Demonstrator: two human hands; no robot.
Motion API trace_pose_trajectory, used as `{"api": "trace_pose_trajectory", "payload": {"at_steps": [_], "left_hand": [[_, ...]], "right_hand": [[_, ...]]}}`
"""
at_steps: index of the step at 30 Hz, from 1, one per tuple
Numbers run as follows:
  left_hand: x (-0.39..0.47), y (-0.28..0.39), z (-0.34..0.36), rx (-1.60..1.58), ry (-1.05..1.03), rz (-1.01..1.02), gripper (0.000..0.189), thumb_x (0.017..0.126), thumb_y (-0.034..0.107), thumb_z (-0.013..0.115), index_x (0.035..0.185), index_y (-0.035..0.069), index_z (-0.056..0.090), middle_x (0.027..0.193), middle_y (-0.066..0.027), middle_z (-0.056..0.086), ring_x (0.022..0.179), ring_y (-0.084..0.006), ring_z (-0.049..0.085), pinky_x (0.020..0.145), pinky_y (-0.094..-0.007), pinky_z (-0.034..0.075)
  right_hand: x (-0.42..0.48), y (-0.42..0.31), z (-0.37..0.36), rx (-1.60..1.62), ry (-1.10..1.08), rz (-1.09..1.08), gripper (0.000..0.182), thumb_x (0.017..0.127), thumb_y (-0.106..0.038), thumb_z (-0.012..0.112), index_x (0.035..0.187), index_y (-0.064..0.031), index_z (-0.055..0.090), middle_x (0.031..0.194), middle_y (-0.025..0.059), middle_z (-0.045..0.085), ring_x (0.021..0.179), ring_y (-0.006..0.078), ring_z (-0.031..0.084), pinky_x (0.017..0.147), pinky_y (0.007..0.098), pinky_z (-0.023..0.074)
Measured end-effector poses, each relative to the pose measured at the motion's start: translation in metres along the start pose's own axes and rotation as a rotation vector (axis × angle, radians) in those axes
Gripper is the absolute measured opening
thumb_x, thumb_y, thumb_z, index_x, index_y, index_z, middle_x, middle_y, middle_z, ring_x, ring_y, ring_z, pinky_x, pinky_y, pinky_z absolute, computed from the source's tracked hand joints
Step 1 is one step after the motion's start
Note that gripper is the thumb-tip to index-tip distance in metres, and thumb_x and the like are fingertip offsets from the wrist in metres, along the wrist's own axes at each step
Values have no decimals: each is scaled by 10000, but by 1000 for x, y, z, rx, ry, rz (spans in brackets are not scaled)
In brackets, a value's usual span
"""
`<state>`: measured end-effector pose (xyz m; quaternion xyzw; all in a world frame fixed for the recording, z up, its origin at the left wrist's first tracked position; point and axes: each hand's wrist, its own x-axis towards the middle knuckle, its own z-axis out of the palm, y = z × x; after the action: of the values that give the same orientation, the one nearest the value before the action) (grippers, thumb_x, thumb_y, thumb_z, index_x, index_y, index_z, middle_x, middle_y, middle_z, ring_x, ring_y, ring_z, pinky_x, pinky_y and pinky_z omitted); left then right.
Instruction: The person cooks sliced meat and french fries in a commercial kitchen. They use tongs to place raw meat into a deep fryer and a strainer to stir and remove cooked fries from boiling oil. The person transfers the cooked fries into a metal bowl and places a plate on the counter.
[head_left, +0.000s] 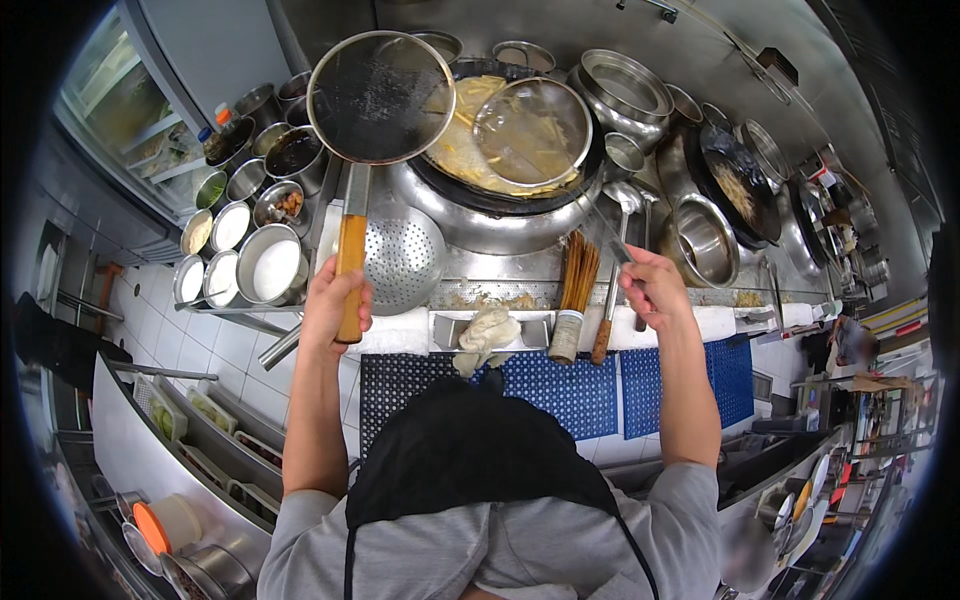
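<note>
My left hand (331, 304) grips the wooden handle of a round, fine-mesh strainer (381, 97), raised at the left edge of a large wok (487, 199). With my right hand (654, 289) I hold the handle of a second round strainer (532, 131), which lies over the wok. Bubbling oil (457, 154) with pale yellow strips fills the wok, partly hidden by both strainers. A perforated metal ladle (397, 259) lies below the left strainer. Between my hands are a bamboo wok brush (574, 300), a ladle with a wooden handle end (619, 262) and a crumpled cloth (489, 334).
Metal pots of white and dark contents (270, 262) crowd the left side. A metal bowl (699, 240) and a second wok with pale food (735, 191) stand at the right. White towels (397, 330) line the counter's front edge. Behind me is a counter with food bins (161, 409).
</note>
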<state>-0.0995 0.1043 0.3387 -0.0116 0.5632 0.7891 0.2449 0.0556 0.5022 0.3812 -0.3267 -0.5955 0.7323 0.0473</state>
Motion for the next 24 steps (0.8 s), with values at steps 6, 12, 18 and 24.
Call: {"api": "trace_pose_trajectory", "payload": {"at_steps": [6, 12, 18, 24], "left_hand": [[7, -10, -1, -19, -54, -80, 220, 864, 84, 525, 1076, 69, 468, 666, -70, 527, 433, -128, 481, 345, -256, 397], [9, -16, -6, -66, -115, -114, 278, 861, 74, 518, 1133, 71, 463, 682, -85, 534, 452, -137, 493, 370, -265, 420], [-12, -20, -5, -204, -131, -211, 344, 890, 75, 549, 1216, 102, 441, 743, -90, 543, 484, -136, 504, 397, -266, 436], [-13, -17, -9, -127, -79, -68, 338, 885, 83, 545, 1207, 102, 443, 723, -75, 525, 474, -120, 486, 368, -233, 397]], "right_hand": [[18, -3, -5, 34, 70, -57, 509, 856, 28, 481, 1359, 32, 400, 642, 46, 546, 381, 67, 377, 290, 203, 240], [86, -5, 28, 13, 150, -178, 401, 850, 26, 494, 1251, 21, 494, 617, 37, 540, 389, 70, 387, 314, 218, 253], [96, -29, 84, -17, 39, -304, 297, 855, 38, 480, 1144, 13, 546, 603, 32, 529, 378, 68, 389, 314, 216, 257], [86, -21, 113, 149, -55, -150, 130, 848, 31, 489, 965, 32, 547, 635, 60, 543, 393, 85, 409, 303, 233, 270]]}}
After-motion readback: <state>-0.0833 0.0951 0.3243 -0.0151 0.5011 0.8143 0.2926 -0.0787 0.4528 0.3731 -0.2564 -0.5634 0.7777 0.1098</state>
